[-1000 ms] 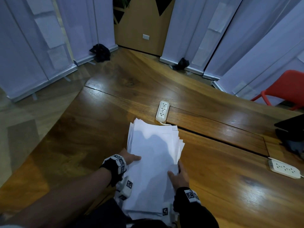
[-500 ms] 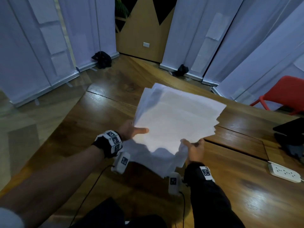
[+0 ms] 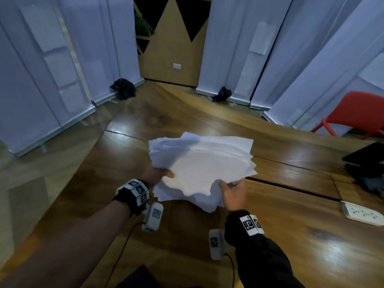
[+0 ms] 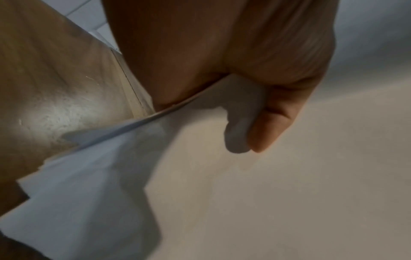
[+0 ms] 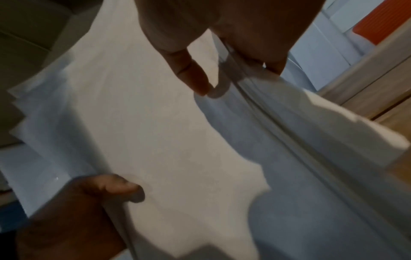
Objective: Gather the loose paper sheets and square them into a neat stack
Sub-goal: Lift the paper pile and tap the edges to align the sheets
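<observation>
A thick, uneven bundle of white paper sheets is held in the air above the wooden table, its edges fanned and ragged. My left hand grips the bundle's left side, thumb on top; the left wrist view shows the thumb pressed onto the paper sheets. My right hand pinches the near right edge; in the right wrist view its thumb lies on top of the sheets and the other fingers curl under the edge. The left hand also shows there, gripping the far side.
A white power strip lies on the table at the right. A dark object sits at the far right edge. A red chair stands beyond the table. White banner stands surround the area. Wrist-camera cables hang below my arms.
The sheets lay on the table under both hands a second ago. Both hands have lifted the bundle into the air and turned it sideways, then tilted it flatter.
</observation>
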Demonstrator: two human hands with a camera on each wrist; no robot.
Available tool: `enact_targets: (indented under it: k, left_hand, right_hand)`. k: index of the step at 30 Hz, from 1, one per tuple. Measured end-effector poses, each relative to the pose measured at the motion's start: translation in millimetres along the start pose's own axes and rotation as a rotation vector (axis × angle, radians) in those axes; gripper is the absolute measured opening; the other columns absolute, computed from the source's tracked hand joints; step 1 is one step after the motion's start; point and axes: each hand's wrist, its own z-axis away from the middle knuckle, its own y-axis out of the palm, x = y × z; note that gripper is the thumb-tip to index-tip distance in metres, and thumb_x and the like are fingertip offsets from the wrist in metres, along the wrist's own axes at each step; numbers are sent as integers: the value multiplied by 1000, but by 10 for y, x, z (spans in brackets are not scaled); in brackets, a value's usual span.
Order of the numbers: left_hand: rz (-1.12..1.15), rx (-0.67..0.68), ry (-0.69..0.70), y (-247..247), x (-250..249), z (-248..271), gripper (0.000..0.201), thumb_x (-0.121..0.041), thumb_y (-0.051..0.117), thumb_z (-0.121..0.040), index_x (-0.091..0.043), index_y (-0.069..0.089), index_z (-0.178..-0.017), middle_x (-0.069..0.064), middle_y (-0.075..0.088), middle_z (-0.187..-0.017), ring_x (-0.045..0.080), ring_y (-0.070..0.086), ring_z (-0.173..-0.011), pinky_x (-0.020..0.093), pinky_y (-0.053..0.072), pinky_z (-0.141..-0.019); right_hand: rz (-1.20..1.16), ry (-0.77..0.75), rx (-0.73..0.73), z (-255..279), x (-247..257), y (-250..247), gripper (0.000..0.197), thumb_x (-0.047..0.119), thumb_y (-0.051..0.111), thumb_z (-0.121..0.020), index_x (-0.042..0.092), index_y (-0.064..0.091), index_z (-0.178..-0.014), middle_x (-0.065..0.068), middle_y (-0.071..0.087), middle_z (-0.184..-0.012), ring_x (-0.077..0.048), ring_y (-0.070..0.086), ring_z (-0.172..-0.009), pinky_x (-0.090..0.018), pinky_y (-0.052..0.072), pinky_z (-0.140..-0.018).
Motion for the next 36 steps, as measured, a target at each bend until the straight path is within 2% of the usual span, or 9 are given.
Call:
enact_targets:
  k: [4, 8, 12, 18, 22, 25, 28, 32, 36]
  left_hand:
    - [-7, -1, 9, -6, -46, -20, 36, 1, 64, -46, -14, 63, -79, 11, 64, -86, 30, 59, -84, 39, 52, -73]
    - [-4, 54, 42, -20, -67, 22, 43, -3, 70, -45, -17, 60, -84, 5, 63, -84, 17, 59, -78, 23, 51, -58]
    - [45, -5, 75, 73, -19, 19, 36, 0, 71, -54, -18, 61, -83, 5, 64, -83, 28, 60, -82, 29, 54, -61]
    - [75, -32, 133, 51, -81, 23, 46, -8, 73, -41, -17, 64, -86, 9, 65, -88, 27, 60, -84, 40, 52, -77]
    - [18, -13, 155, -36, -18, 5, 58, -26, 76, -38, -14, 63, -93, 18, 67, -99, 30, 63, -92, 43, 56, -79]
    - [14, -53, 194, 30, -50, 37, 46, -18, 75, -44, -14, 61, -88, 5, 65, -85, 17, 62, -78, 22, 53, -60]
    - [71, -55, 225, 107, -86, 66, 43, -21, 73, -40, -17, 62, -81, 5, 64, -79, 19, 62, -72, 33, 54, -65]
    - [173, -104, 254, 109, -87, 52, 42, -28, 69, -40, -13, 64, -79, 9, 63, -77, 27, 60, -73, 37, 50, -69]
    - [130, -128, 174, 233, -38, 103, 23, -15, 67, -51, -13, 59, -73, 6, 58, -74, 24, 55, -72, 27, 47, -58]
  right_hand:
    - [-89, -54, -29, 17, 119, -40, 28, -2, 64, -81, 19, 46, -84, -1, 54, -78, -18, 54, -74, -27, 43, -68]
    - [-173, -86, -42, 67, 52, -122, 43, -7, 67, -78, 12, 49, -113, 6, 62, -96, -5, 60, -88, -23, 48, -78]
    - [-144, -46, -3, 56, 69, -2, 27, -3, 66, -80, 10, 55, -100, -5, 64, -94, -22, 62, -88, -32, 47, -80]
    - [-278, -123, -59, 116, 198, -35, 48, -3, 64, -81, 6, 52, -127, -3, 63, -112, -17, 60, -101, -6, 49, -72]
    - [-291, -127, -76, 116, 124, -133, 53, -9, 66, -77, 2, 50, -126, -8, 64, -112, -22, 63, -104, -17, 54, -81]
    - [-291, -123, -63, 97, 114, -73, 52, -6, 67, -78, 4, 52, -127, -10, 65, -114, -23, 63, -106, -15, 54, -77]
    - [-316, -152, -77, 81, 159, -30, 50, -2, 66, -81, 4, 52, -128, -11, 65, -118, -21, 64, -105, -10, 54, -71]
    - [-399, -227, -91, 74, 176, -77, 42, -10, 61, -81, 2, 55, -121, -8, 67, -110, -20, 65, -102, -21, 56, -82]
    - [-335, -104, -33, 39, 130, -17, 31, -6, 65, -80, 14, 60, -103, 4, 66, -94, -26, 62, -100, -7, 52, -66]
